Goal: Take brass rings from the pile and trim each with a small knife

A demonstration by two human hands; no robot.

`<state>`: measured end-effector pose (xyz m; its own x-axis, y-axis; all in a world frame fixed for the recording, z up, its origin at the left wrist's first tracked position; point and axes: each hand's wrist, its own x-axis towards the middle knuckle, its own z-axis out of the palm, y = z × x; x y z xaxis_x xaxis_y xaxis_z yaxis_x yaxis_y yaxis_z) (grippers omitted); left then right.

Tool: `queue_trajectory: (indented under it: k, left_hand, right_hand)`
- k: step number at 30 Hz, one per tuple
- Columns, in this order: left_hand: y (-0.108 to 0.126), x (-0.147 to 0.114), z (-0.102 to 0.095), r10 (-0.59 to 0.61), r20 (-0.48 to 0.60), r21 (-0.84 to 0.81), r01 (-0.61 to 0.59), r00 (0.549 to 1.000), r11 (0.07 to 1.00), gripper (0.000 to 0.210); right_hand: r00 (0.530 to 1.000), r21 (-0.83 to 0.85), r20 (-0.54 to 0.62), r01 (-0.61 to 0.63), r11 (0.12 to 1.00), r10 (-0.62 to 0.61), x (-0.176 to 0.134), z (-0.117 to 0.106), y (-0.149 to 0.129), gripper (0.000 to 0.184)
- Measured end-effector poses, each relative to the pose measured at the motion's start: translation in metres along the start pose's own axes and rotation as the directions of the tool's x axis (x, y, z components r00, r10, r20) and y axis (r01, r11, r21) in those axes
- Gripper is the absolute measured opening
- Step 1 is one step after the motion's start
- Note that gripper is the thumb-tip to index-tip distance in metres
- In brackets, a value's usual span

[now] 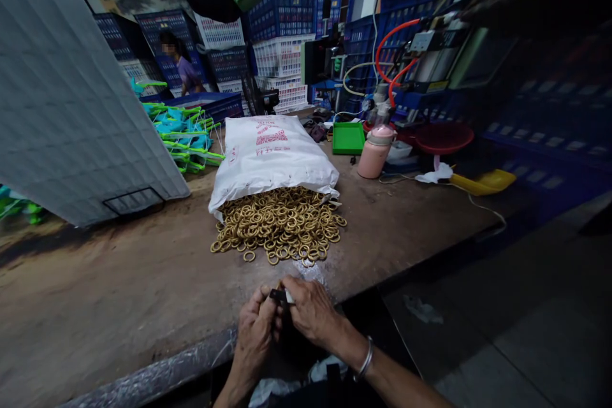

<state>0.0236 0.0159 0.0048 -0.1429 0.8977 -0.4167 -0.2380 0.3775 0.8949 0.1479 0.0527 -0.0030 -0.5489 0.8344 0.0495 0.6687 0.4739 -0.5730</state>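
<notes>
— What do I have at the near edge?
— My left hand (255,331) and right hand (310,309), both pinched on a small dark piece (278,295).
— Beyond that?
— A pile of brass rings (280,223) on the surface (119,293), spilling from a white sack (270,153); pink bottle (375,152) far right.

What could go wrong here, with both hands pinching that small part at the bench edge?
1. The small dark part sits pinched between left hand and right hand right at the workbench edge; a slip likely drops it off.
2. The brass rings spill loose from the white sack; strays near the hands could roll off.
</notes>
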Motion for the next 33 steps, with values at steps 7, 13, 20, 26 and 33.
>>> queue_trajectory:
  k: [7, 13, 20, 26, 33]
  left_hand:
    - [0.001, -0.003, 0.0, 0.006, 0.012, 0.064, -0.007, 1.0, 0.998, 0.032]
    - [0.008, -0.016, 0.0, -0.097, 0.134, -0.128, 0.115, 0.986, 0.985, 0.031]
    - [0.001, -0.008, -0.011, -0.091, 0.174, -0.338, 0.146, 0.98, 0.93, 0.029]
    - [-0.002, -0.006, -0.018, -0.118, 0.182, -0.479, 0.193, 0.976, 0.857, 0.025]
    - [-0.001, -0.002, -0.026, -0.099, 0.196, -0.577, 0.197, 0.976, 0.793, 0.023]
  right_hand:
    - [0.991, -0.138, 0.036, -0.119, 0.983, 0.125, 0.01, -0.001, 0.001, 0.029]
    - [0.966, -0.184, -0.083, -0.257, 0.949, 0.246, 0.025, -0.003, 0.018, 0.031]
    - [0.96, -0.211, -0.196, -0.239, 0.948, 0.199, 0.04, 0.004, 0.018, 0.031]
    - [0.964, -0.297, -0.172, -0.246, 0.923, 0.202, 0.051, 0.014, 0.013, 0.027]
    - [0.965, -0.192, -0.213, -0.196, 0.962, 0.154, 0.052, 0.009, 0.019, 0.02]
